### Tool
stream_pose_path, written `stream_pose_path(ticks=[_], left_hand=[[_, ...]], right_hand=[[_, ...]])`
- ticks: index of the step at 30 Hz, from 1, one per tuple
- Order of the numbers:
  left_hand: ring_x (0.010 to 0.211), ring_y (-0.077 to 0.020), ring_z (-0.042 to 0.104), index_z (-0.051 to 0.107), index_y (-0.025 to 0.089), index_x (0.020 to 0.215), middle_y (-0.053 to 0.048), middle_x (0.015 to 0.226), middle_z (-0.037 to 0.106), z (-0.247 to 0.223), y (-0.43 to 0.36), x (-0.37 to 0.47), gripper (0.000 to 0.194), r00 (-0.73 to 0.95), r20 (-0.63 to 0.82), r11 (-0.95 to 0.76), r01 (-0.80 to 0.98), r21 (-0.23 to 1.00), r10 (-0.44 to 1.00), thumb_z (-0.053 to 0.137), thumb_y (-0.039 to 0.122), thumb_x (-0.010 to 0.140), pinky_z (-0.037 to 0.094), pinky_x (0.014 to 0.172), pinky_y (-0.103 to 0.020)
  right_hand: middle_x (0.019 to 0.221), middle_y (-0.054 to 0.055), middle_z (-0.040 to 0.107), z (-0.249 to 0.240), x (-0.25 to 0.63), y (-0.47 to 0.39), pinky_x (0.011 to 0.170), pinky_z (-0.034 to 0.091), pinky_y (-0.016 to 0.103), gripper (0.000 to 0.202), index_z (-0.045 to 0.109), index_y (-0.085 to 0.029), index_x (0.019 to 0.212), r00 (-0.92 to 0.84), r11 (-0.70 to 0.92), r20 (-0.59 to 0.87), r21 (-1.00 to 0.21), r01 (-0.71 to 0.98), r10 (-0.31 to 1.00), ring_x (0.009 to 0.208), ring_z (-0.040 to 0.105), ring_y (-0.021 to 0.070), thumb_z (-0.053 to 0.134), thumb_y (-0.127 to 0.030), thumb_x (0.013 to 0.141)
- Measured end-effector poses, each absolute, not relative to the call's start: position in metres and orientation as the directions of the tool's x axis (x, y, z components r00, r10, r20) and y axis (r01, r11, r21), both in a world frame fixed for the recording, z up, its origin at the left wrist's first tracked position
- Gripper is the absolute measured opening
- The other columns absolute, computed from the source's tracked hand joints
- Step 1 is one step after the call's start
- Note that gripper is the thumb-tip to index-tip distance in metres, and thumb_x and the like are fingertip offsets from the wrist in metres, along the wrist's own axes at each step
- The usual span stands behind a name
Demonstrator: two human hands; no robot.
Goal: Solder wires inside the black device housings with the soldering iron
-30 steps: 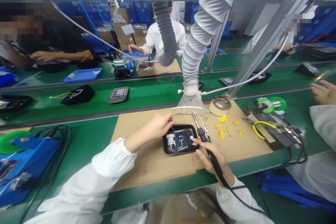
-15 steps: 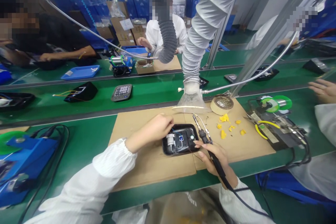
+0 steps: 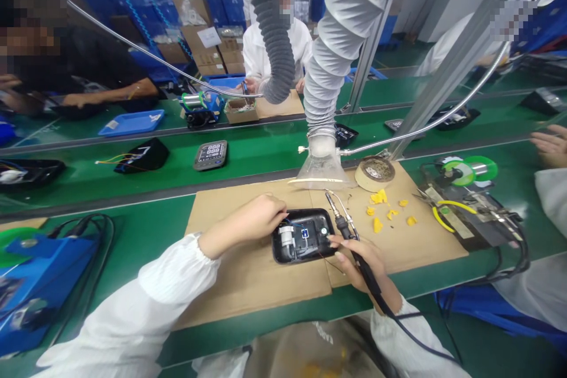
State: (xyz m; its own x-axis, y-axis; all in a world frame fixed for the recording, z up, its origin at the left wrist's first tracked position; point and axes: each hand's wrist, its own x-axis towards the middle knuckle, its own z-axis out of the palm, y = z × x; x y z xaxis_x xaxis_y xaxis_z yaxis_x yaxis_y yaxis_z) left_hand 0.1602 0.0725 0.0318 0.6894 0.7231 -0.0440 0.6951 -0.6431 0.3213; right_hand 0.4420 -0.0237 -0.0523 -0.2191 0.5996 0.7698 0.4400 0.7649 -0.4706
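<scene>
A black housing (image 3: 314, 242) with a grey cylindrical part and wires inside lies open side up on the brown cardboard (image 3: 248, 283). My left hand (image 3: 261, 217) is closed at the housing's upper left corner, its fingertips by thin blue wires; what they pinch is too small to name. My right hand (image 3: 365, 263) holds a soldering iron (image 3: 361, 260) with its tip pointing up and away, above the cardboard. Its fingertips touch or nearly touch the housing's right edge.
A funnel-shaped fume hood (image 3: 321, 165) hangs behind the housing. To the right are a round tin (image 3: 374, 173), yellow scraps (image 3: 377, 224) and yellow-handled pliers (image 3: 443, 218). Beyond, a green conveyor (image 3: 261, 153) carries a display unit (image 3: 210, 155). A co-worker's hand (image 3: 551, 144) shows at right.
My left hand has shifted slightly left and down along the housing's corner. The display unit and the black part on the conveyor have moved a little right.
</scene>
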Motion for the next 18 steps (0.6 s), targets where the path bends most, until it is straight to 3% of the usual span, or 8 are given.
stream_pose_path(ticks=[12, 18], left_hand=[[0.078, -0.0224, 0.063, 0.064, 0.016, 0.093, -0.01, 0.085, 0.069, 0.0324, 0.0659, 0.1655, 0.029, 0.678, -0.055, -0.624, 0.702, 0.343, 0.733, 0.038, 0.024, 0.103, 0.047, 0.072, -0.034], [0.082, -0.0231, 0.066, 0.07, 0.017, 0.093, -0.009, 0.087, 0.073, 0.0317, 0.0694, 0.1676, 0.026, 0.723, -0.09, -0.673, 0.675, 0.303, 0.685, 0.049, 0.027, 0.102, 0.049, 0.076, -0.035]], right_hand=[[0.106, 0.008, 0.078, -0.0587, 0.4419, -0.0241, 0.083, 0.063, 0.034, 0.038, 0.055, -0.022, 0.123, -0.232, 0.759, 0.749, -0.499, 0.417, 0.62, 0.089, 0.076, 0.0191, 0.065, -0.009, 0.089], [0.109, 0.008, 0.078, -0.0605, 0.442, -0.0227, 0.082, 0.061, 0.034, 0.036, 0.055, -0.022, 0.122, -0.233, 0.745, 0.726, -0.535, 0.399, 0.646, 0.083, 0.076, 0.0173, 0.063, -0.009, 0.09]])
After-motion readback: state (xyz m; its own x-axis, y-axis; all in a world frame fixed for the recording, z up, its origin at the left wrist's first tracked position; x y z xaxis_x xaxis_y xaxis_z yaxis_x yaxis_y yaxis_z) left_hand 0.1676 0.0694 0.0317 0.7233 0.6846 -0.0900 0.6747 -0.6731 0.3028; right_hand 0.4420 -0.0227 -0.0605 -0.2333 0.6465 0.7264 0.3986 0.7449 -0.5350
